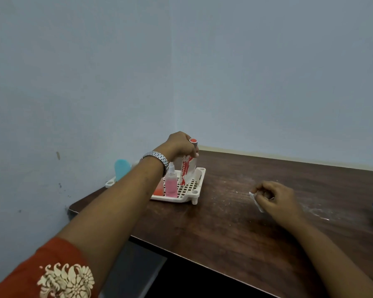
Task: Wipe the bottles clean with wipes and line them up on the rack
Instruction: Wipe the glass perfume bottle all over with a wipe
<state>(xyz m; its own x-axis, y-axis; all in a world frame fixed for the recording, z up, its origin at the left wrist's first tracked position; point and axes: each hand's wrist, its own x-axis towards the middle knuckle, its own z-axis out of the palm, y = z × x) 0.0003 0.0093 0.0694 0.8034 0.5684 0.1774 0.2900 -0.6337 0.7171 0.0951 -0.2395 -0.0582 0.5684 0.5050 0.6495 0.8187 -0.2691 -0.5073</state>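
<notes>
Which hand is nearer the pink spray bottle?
Left. The left hand grips the red-capped bottle just above the pink spray bottle; the right hand, holding a wipe, is apart to its right.

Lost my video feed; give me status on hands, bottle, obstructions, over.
Left hand grips red-capped white-and-red bottle by its top, in white plastic lattice rack. Right hand pinches crumpled white wipe. Clear pink-liquid spray bottle stands close beside, not blocking.

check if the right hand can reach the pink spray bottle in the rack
Probably yes: only table lies between the right hand and the pink spray bottle, whose near side is open; the hand holds a wipe.
</notes>
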